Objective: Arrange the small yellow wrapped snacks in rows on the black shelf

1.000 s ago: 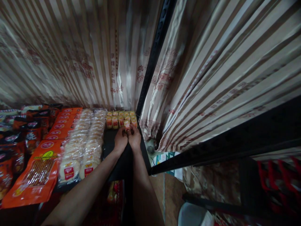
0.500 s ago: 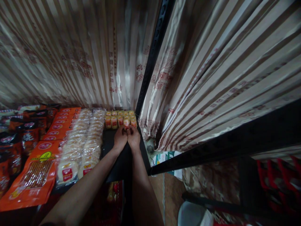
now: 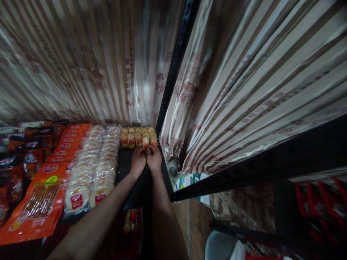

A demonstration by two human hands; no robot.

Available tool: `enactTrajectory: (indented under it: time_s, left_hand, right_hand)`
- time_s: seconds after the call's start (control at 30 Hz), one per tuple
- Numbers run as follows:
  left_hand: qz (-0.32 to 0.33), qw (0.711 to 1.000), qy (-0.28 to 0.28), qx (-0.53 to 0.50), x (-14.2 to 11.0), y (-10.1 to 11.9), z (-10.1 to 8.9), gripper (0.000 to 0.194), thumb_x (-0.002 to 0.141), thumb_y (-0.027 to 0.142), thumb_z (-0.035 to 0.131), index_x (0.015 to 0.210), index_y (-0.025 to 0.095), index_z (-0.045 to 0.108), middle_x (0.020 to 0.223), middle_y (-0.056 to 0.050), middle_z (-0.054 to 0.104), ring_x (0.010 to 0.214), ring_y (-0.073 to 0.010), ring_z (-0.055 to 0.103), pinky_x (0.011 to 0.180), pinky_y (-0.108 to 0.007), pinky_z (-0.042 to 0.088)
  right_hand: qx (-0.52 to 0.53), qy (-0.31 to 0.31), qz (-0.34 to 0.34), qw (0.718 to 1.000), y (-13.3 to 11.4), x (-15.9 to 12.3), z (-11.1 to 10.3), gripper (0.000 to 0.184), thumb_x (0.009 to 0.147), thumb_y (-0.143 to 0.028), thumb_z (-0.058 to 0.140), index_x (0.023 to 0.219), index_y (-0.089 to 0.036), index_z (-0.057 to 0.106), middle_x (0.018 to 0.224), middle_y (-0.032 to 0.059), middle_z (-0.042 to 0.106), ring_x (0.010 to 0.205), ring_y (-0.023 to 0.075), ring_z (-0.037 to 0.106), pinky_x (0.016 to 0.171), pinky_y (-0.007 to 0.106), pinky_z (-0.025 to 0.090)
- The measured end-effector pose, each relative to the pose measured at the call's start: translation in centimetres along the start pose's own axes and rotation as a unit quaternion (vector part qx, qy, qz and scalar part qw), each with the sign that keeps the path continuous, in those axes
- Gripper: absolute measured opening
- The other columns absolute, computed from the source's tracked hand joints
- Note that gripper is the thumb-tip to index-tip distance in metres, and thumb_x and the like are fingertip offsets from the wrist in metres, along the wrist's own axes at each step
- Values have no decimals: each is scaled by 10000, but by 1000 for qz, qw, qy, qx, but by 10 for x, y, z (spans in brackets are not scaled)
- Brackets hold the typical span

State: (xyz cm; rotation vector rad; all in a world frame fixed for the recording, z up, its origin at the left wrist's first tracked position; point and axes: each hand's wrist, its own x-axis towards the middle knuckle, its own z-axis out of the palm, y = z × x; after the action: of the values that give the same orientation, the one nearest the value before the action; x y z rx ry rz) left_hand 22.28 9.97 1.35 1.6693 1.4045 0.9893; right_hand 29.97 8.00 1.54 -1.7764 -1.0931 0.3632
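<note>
My left hand (image 3: 137, 160) and my right hand (image 3: 154, 159) are pressed together with curled fingers at the back right of a dark shelf (image 3: 135, 187). They sit just in front of a row of small yellow and red snack packets (image 3: 138, 138) that stands along the back. What the closed fingers hold is hidden between the two hands. Both forearms reach in from the bottom of the view.
Left of my hands lie two rows of clear bags of round white cakes (image 3: 92, 166), then orange flat packs (image 3: 43, 195) and dark red bags (image 3: 16, 162). A striped curtain (image 3: 244, 90) hangs behind and to the right. A black upright post (image 3: 176, 61) stands at the shelf's corner.
My hands have drawn slightly back from the yellow packets; the small packet seen at my fingertips earlier no longer shows. The view shifted a little.
</note>
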Motion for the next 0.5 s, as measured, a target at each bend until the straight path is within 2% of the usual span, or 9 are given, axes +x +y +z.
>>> enactTrajectory:
  time_s: [0.3,0.5]
  left_hand:
    - [6,1000,10,12,2,-9,5,375,722,38,407,959,199,649,1122,-45,616,1096,-166,538,1039,-340,376]
    - [9,1000,0,-22,0,-16,10,399,718,24,398,1018,162,621,1175,-71,584,1127,-157,522,1052,-312,362]
  right_hand:
    - [-27,-1,8,1000,2,-1,-1,296,796,-169,449,986,-152,675,976,91,658,937,195,582,894,322,435]
    - [-33,-12,16,999,3,-2,2,297,795,-192,485,1030,-141,658,1012,110,648,933,196,594,875,313,452]
